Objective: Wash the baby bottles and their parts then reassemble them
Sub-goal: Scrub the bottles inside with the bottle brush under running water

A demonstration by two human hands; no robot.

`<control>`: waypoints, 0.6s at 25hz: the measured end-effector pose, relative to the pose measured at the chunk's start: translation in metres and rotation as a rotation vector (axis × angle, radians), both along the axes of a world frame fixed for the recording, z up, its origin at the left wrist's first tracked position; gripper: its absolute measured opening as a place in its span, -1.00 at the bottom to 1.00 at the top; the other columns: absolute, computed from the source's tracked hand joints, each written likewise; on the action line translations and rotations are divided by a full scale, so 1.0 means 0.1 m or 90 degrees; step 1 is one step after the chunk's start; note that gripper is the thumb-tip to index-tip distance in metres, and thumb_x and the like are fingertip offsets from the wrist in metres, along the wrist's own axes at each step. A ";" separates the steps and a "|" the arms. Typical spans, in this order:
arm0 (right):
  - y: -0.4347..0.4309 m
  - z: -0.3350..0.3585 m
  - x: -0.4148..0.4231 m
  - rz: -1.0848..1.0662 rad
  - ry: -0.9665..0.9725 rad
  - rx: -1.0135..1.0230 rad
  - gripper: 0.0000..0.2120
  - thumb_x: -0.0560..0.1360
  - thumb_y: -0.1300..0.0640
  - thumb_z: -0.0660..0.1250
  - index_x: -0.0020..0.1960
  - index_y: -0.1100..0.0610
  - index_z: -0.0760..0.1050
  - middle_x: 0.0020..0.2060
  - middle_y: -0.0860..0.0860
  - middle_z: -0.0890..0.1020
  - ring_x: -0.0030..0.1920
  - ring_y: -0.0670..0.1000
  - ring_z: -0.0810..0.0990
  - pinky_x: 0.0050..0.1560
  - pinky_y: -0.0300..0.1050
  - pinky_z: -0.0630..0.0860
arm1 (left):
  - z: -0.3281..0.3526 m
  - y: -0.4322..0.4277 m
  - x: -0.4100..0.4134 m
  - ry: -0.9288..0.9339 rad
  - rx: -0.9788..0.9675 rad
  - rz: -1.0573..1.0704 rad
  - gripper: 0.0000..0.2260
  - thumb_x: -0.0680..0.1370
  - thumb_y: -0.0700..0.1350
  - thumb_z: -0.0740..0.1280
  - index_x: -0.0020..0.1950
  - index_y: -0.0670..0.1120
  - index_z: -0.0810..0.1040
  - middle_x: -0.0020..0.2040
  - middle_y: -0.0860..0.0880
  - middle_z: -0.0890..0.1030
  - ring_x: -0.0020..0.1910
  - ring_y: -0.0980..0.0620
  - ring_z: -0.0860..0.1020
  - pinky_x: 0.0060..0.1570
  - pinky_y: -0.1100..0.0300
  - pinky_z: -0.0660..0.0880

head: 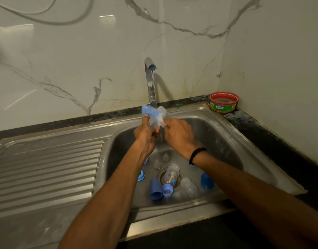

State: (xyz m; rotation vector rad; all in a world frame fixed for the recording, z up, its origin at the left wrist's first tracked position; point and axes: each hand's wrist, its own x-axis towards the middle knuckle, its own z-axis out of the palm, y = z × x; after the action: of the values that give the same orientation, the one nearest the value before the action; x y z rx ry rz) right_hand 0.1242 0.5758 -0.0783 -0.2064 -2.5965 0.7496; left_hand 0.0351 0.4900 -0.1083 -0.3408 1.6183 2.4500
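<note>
Under the running tap (150, 81), my left hand (145, 133) grips a clear baby bottle (161, 111). A brush with a blue handle (146, 109) and white bristles lies across the bottle, and my right hand (179, 135) pinches it at the bristle end; motion blur hides the exact grip. In the steel sink (217, 133) lie a clear printed bottle (171, 175) over the drain, a second clear bottle (189, 188), two blue caps (155, 189) (206, 180), blue collar rings (167, 190) (141, 175) and clear nipples (165, 157).
A ribbed steel drainboard (47, 168) stretches to the left of the basin. A red and green tub (223, 102) sits on the black counter in the back right corner. Marble-patterned walls close in behind and on the right.
</note>
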 end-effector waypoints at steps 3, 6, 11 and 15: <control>0.02 0.00 -0.02 -0.008 0.019 -0.004 -0.86 0.61 0.15 0.23 0.04 0.09 0.57 -0.20 -0.03 0.56 -0.14 0.02 0.61 -0.09 -0.08 0.60 | -0.01 0.00 -0.03 0.006 0.003 0.006 -0.67 0.60 0.06 0.38 0.14 -0.20 0.56 0.01 -0.19 0.69 -0.01 -0.13 0.70 0.10 -0.02 0.64; 0.01 -0.03 -0.01 -0.010 -0.014 0.007 -0.85 0.61 0.13 0.23 0.11 0.10 0.56 -0.12 0.02 0.61 -0.11 0.02 0.61 -0.10 -0.12 0.57 | -0.01 0.00 0.01 0.034 -0.026 0.013 -0.80 0.60 -0.02 0.39 0.10 -0.14 0.58 0.07 -0.17 0.68 -0.01 -0.09 0.69 0.05 0.02 0.66; 0.12 -0.05 -0.03 -0.056 -0.007 0.020 -0.78 0.61 0.10 0.24 0.21 0.09 0.55 -0.05 0.03 0.64 -0.15 -0.03 0.54 -0.18 -0.20 0.47 | -0.15 -0.08 0.09 0.270 -0.206 -0.012 -0.62 0.48 -0.25 0.50 0.26 -0.10 0.50 0.18 -0.05 0.59 0.14 -0.05 0.60 0.10 0.02 0.63; 0.17 0.00 -0.02 -0.086 0.010 0.014 -0.82 0.61 0.10 0.24 0.13 0.11 0.55 -0.11 0.04 0.60 -0.14 0.02 0.56 -0.10 -0.06 0.57 | -0.14 -0.08 0.07 0.400 -0.328 0.020 -0.51 0.40 -0.27 0.56 0.27 -0.07 0.48 0.19 -0.02 0.58 0.15 0.00 0.59 0.10 0.13 0.61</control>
State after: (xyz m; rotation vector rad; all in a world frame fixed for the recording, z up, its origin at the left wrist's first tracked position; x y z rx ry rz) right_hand 0.1225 0.5928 -0.0784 -0.3642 -2.5450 0.6717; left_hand 0.0424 0.4822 -0.1226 0.3933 2.5054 2.2454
